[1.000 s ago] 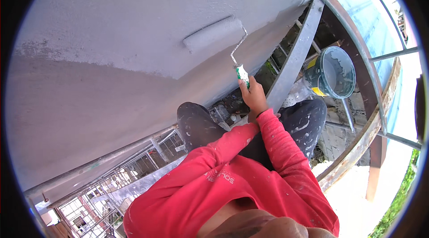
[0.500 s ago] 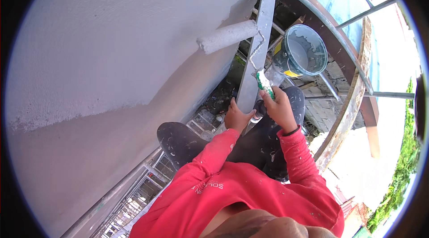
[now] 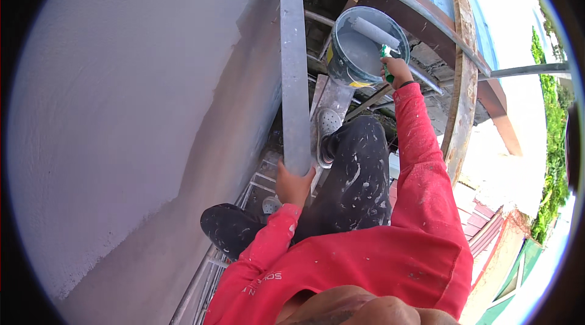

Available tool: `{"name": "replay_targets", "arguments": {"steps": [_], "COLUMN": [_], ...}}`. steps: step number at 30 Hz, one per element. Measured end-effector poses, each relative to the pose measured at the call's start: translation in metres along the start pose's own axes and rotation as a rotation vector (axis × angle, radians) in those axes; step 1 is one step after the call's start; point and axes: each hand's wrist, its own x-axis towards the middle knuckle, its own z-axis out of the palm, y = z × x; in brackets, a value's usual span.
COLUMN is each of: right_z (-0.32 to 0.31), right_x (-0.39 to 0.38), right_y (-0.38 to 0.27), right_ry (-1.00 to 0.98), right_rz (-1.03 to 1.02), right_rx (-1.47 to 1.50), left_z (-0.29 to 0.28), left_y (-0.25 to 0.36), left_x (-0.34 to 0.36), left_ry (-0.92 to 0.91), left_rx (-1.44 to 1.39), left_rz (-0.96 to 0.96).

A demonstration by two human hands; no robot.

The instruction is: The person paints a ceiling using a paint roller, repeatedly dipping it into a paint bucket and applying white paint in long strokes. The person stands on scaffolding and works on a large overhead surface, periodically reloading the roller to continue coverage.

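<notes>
My right hand (image 3: 398, 72) is wrapped round the green-and-white handle of a paint roller (image 3: 375, 32). The grey-coated sleeve of the roller lies within the mouth of a dark bucket (image 3: 339, 67), near its far right side; whether it touches the grey paint inside I cannot tell. My left hand (image 3: 294, 185) grips the near end of a long flat grey metal bar (image 3: 293, 75), thumb on one side and fingers round the other. This bar runs away from me alongside the wall (image 3: 134, 69), which has light grey paint above and a browner, unpainted-looking band below.
A plank (image 3: 332, 98) lies under the bucket, with my shoe (image 3: 329, 122) on it. Scaffold tubing (image 3: 259, 180) stands below at the left. To the right are a curved metal rail (image 3: 420, 14), a weathered board (image 3: 461, 81) and a crossing pipe (image 3: 524, 71).
The roller has gone from beside the wall into the bucket's mouth, carried by my right hand. My left hand stays on the bar. The view has shifted, and my right arm is stretched further out.
</notes>
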Motion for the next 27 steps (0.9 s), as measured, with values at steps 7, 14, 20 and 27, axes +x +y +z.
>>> {"name": "replay_targets", "arguments": {"steps": [7,14,20,27], "right_z": [0.015,0.020,0.022,0.018], "right_x": [0.100,0.118,0.110,0.112], "right_y": [-0.001,0.007,0.011,0.015], "right_ry": [-0.025,-0.031,0.002,-0.015], "right_rz": [0.162,0.219,0.155,0.165], "right_rx": [-0.102,-0.120,-0.044,-0.050], "left_z": [0.000,0.006,0.011,0.006], "left_y": [0.007,0.003,-0.002,0.001], "left_x": [0.002,0.003,0.004,0.005], "left_ry": [0.013,0.052,0.058,0.039], "left_rx": [-0.010,0.019,-0.023,-0.009], "left_rz": [-0.014,-0.023,0.022,0.008]}}
